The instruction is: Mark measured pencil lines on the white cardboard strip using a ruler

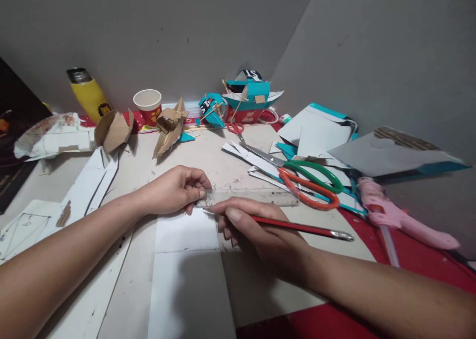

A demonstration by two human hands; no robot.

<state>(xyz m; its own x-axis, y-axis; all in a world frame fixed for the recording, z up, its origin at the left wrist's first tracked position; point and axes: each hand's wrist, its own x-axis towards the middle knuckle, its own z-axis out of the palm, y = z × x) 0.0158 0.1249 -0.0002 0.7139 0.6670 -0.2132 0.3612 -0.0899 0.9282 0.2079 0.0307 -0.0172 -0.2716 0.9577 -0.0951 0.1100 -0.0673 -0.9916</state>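
Observation:
My left hand (182,188) is closed on the left end of a clear plastic ruler (260,197), pinching it between thumb and fingers. The ruler lies across the far end of a white strip of card (186,289). A drawn line crosses that strip a little nearer to me. In my right hand (260,225) is a red and black pencil (308,226), with its tip by the near edge of the ruler, close to my left fingertips. Its silver end points to the right.
Scissors with green and orange handles (312,185) lie on card scraps to the right, before a pink glue gun (405,217). Along the back stand a yellow bottle (89,96), a paper cup (148,106) and a blue card boat (253,98). Brown cardboard pieces (169,128) lie left of centre.

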